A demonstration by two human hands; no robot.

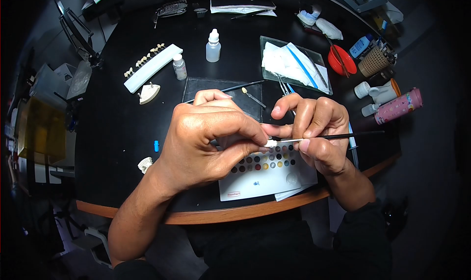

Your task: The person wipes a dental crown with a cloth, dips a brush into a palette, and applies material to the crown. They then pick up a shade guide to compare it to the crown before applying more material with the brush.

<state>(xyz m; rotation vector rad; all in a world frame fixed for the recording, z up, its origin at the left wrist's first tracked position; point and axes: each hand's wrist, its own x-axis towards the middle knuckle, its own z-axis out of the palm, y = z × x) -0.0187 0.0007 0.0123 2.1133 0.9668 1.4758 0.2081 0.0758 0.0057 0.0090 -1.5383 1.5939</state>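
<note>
Thumb and fingers of my left hand [211, 133] are pinched on a small white tooth-like piece [271, 143], partly hidden by the fingertips. My right hand [319, 138] grips a thin brush with a dark handle [365, 134]. The brush's fine tip points left and reaches the white piece; whether it touches cannot be made out. Both hands are close together above a white palette card [235, 191] with rows of coloured dots [258, 166]. Behind them, a tooth sample on a pin [253, 97] and another brush [235, 88] lie on a dark mat [203, 86].
A dropper bottle [213, 49], a small vial [180, 68], a tooth shade guide [152, 69] and a plaster model [149, 93] stand at the back left. Back right are a glass plate [269, 43] with tissue, a red bowl [342, 59] and a pink bottle [400, 106].
</note>
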